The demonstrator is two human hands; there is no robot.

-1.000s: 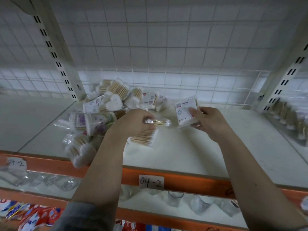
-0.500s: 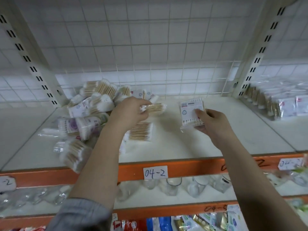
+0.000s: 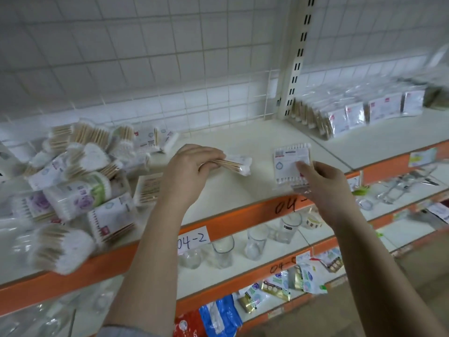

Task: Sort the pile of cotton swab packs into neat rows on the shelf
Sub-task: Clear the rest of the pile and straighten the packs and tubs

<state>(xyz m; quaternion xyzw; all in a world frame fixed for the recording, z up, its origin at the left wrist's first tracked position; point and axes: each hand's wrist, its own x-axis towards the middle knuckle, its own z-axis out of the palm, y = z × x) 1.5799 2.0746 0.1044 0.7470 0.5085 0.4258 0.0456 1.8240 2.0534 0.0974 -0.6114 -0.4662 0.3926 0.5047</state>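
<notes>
Two hands are raised over the white shelf (image 3: 243, 190), each holding one pack. The left hand (image 3: 188, 171) has its fingers curled round a narrow swab pack (image 3: 234, 164) with wooden sticks; the pack juts out of the fist toward 3 o'clock, its white cotton end clear of the fingers and just above the shelf surface. The right hand (image 3: 320, 183) pinches a flat labelled pack (image 3: 291, 164) between thumb and fingers at the pack's lower right corner; the printed face is turned toward the camera and the pack stands nearly upright above the shelf's front edge. The two held packs are apart, with bare shelf between them.

At 9 o'clock from the left hand lies the pile of swab packs (image 3: 73, 186), loose and overlapping, some round tubs with floral labels, some flat bags of wooden-stick swabs. Its nearest pack lies just beside the left wrist. Several packs at the pile's near side overhang the orange front rail (image 3: 243, 215).

At 2 o'clock from the right hand, past the slotted upright (image 3: 297, 62), the neighbouring bay holds a row of packs (image 3: 352, 113) standing on edge, close together; this area is blurred and the count cannot be told.

A paper tag (image 3: 193, 239) on the rail reads "04-2". Glass cups (image 3: 255, 244) stand on the shelf below, and coloured sachets (image 3: 274, 288) lie on the one beneath that.
</notes>
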